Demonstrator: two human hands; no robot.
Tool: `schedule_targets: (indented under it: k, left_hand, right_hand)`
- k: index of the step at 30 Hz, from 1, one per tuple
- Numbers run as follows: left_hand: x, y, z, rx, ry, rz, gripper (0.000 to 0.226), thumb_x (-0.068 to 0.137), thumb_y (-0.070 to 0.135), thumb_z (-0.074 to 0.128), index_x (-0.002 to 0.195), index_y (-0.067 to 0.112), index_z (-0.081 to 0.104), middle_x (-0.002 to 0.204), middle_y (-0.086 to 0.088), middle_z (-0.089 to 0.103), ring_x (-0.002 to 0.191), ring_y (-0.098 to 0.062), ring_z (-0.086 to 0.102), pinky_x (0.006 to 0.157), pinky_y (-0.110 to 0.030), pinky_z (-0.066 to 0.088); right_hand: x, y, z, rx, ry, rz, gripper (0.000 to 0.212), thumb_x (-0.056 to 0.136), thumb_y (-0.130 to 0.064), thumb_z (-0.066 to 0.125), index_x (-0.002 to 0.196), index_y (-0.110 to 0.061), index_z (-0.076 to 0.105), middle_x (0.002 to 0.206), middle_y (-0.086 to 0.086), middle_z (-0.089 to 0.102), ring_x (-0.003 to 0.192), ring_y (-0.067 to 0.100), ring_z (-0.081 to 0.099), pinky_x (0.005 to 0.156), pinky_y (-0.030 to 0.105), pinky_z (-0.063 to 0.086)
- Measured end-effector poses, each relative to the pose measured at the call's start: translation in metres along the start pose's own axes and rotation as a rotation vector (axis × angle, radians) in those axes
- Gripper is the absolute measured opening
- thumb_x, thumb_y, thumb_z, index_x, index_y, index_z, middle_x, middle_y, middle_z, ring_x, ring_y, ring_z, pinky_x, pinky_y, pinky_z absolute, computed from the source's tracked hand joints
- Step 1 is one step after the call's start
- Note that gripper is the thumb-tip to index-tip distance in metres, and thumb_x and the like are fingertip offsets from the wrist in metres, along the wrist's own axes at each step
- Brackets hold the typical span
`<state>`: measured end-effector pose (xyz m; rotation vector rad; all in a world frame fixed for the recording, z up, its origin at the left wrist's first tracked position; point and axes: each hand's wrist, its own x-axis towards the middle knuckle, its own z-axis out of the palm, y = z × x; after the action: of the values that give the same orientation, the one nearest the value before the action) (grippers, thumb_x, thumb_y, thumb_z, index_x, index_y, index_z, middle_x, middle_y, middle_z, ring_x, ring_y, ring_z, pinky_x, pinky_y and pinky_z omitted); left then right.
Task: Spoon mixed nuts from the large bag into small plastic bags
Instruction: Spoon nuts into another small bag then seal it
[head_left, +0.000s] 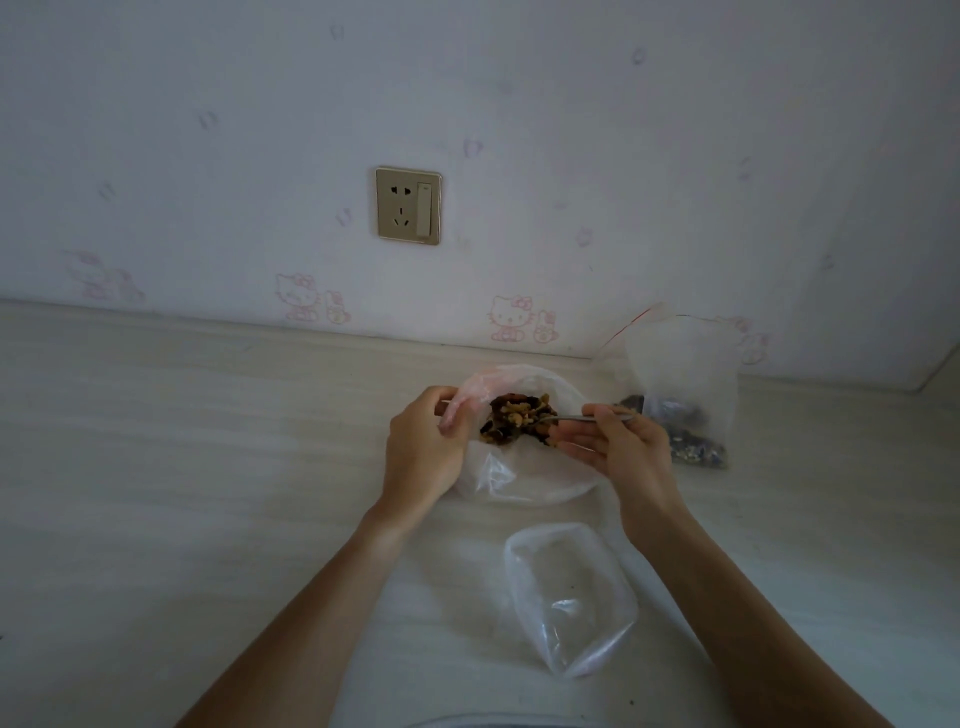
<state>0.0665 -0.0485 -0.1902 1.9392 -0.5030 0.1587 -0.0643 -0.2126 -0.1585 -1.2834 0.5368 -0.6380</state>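
Crosswise, spoon bowl leftward.

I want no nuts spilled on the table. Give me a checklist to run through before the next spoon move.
1. Left hand holds the bag rim open: ok.
2. Right hand has a grip on the spoon: ok.
3. Spoon tip is over the nuts: ok.
4. Spoon bowl is loaded: cannot tell.
5. Empty bag near the person has its mouth open: cannot tell.
6. Zip bag at right stands apart: ok.
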Motion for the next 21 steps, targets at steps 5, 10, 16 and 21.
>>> schedule_targets:
  k: [5, 10, 16, 21]
  left_hand:
    - [0.000, 0.007, -0.009, -0.098, -0.038, -0.113, 0.053, 0.090, 0.059, 0.069, 0.129, 0.024, 0.064, 0.101, 0.020, 0.066, 0.085, 0.012, 0.062, 0.064, -0.004, 0.047]
    - [-0.014, 0.012, -0.025, -0.026, 0.056, -0.017, 0.055, 0.086, 0.058, 0.073, 0.126, 0.021, 0.062, 0.120, 0.009, 0.062, 0.106, -0.006, 0.061, 0.092, -0.025, 0.050]
    - [-0.065, 0.041, -0.043, 0.001, 0.001, 0.164, 0.020, 0.087, 0.046, 0.074, 0.093, 0.029, 0.064, 0.090, 0.016, 0.067, 0.088, 0.001, 0.063, 0.074, -0.010, 0.046]
    - [-0.102, 0.046, -0.044, 0.109, -0.289, 0.065, 0.034, 0.087, 0.068, 0.064, 0.090, 0.034, 0.067, 0.084, 0.019, 0.071, 0.080, 0.007, 0.065, 0.068, -0.014, 0.048]
  right_hand:
    - [-0.008, -0.010, -0.005, 0.000, -0.026, -0.026, 0.025, 0.109, -0.013, 0.046, 0.108, 0.002, 0.066, 0.089, 0.020, 0.078, 0.089, 0.031, 0.078, 0.075, 0.035, 0.065]
    - [-0.019, -0.022, -0.013, -0.011, -0.073, -0.067, 0.025, 0.110, -0.014, 0.046, 0.107, 0.000, 0.067, 0.089, 0.019, 0.079, 0.088, 0.031, 0.078, 0.069, 0.032, 0.064]
    - [-0.049, -0.040, -0.042, 0.006, -0.145, -0.117, 0.028, 0.109, -0.017, 0.046, 0.106, 0.001, 0.067, 0.092, 0.023, 0.077, 0.094, 0.037, 0.077, 0.074, 0.038, 0.064]
    - [-0.087, -0.053, -0.068, 0.019, -0.166, -0.112, 0.027, 0.108, -0.014, 0.047, 0.105, 0.002, 0.067, 0.094, 0.028, 0.076, 0.093, 0.041, 0.076, 0.082, 0.047, 0.064]
